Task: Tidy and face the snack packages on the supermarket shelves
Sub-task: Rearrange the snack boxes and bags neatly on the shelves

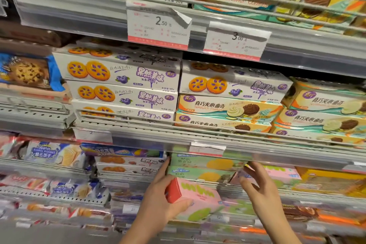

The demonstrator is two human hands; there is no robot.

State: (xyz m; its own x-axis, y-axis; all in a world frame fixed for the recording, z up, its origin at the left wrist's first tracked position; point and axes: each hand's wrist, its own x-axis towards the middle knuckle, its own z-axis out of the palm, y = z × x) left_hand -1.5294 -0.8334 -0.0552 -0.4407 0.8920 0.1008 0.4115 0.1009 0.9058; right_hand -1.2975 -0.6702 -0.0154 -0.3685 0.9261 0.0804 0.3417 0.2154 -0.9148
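Note:
My left hand (158,200) grips a pink box with a red end and green print (195,196), held just in front of the third shelf down. Behind it two green boxes with yellow rounds (206,166) lie stacked on that shelf. My right hand (259,186) reaches under the shelf rail, its fingers bent against another pink box (281,174) lying to the right of the green stack. Whether those fingers close on that box cannot be made out.
Above, white blueberry cookie boxes (122,77) and yellow sandwich cookie boxes (227,108) sit stacked behind a wire rail. Price tags (158,25) hang on the shelf edge above them. Wafer bags (53,152) lie to the left, a yellow box (328,182) to the right.

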